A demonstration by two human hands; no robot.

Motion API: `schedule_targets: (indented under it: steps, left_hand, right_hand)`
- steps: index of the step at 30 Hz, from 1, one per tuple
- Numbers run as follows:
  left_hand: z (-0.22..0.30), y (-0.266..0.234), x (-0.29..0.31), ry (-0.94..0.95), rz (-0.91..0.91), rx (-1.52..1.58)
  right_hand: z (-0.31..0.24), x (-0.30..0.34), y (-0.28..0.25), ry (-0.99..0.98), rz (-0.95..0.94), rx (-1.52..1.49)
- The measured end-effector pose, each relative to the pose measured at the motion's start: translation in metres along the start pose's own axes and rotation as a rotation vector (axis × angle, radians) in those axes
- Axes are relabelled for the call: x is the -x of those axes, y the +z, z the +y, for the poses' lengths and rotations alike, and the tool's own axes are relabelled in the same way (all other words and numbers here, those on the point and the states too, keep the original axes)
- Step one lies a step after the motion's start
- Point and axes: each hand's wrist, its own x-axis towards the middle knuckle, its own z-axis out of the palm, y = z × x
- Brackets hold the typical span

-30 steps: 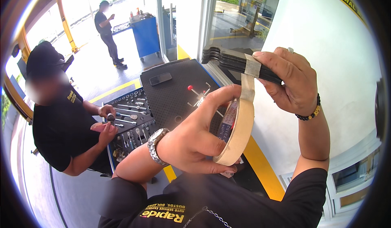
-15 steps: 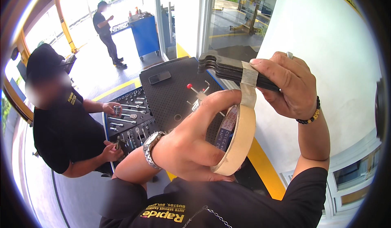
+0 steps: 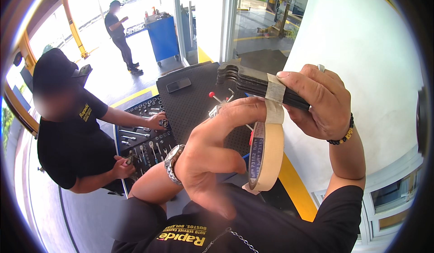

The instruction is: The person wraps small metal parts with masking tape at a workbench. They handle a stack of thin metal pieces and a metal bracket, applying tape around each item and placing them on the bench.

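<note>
My right hand (image 3: 323,101) is closed on a stack of flat dark metal pieces (image 3: 251,82) with hooked left ends, held at an angle. A band of masking tape (image 3: 275,89) wraps the stack just beyond my thumb. From that band hangs the masking tape roll (image 3: 270,156), still joined by its strip. My left hand (image 3: 205,151) is beside the roll with its fingers apart. Its upper finger touches the strip under the stack, while the lower fingers are off the roll's near side. Anything behind the roll is hidden.
Below my hands stands a work surface with a black perforated mat (image 3: 190,110), a phone (image 3: 179,85) and a red-knobbed tool (image 3: 212,95). At left, a co-worker (image 3: 74,131) reaches over a socket and wrench tray (image 3: 135,133). Farther back are another person (image 3: 118,36) and a blue cart (image 3: 162,40).
My left hand has loosened its grip on the tape roll and its fingers have spread. The roll now hangs more upright. The co-worker's hand has moved right over the socket tray.
</note>
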Motion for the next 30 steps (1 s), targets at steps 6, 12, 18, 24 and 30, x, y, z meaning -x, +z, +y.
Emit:
schedule_targets:
  steps: [6,12,18,24,30]
  left_hand:
    - [-0.004,-0.005,-0.013,0.076,-0.005,-0.003]
    - [0.002,0.0,-0.019,0.052,0.005,0.075]
    - [0.01,-0.001,-0.026,0.004,-0.07,0.05]
    - [0.015,0.01,-0.023,-0.155,-0.075,0.229]
    - [-0.001,0.031,-0.011,-0.245,0.39,0.135]
  right_hand:
    - [-0.004,-0.003,-0.004,0.001,0.019,0.014]
    - [-0.015,-0.004,-0.017,0.013,-0.017,0.111]
    - [-0.024,-0.002,-0.023,0.06,0.027,0.16]
    - [-0.033,0.002,-0.036,0.09,0.059,0.171]
    - [-0.026,-0.005,-0.043,0.04,0.04,0.212]
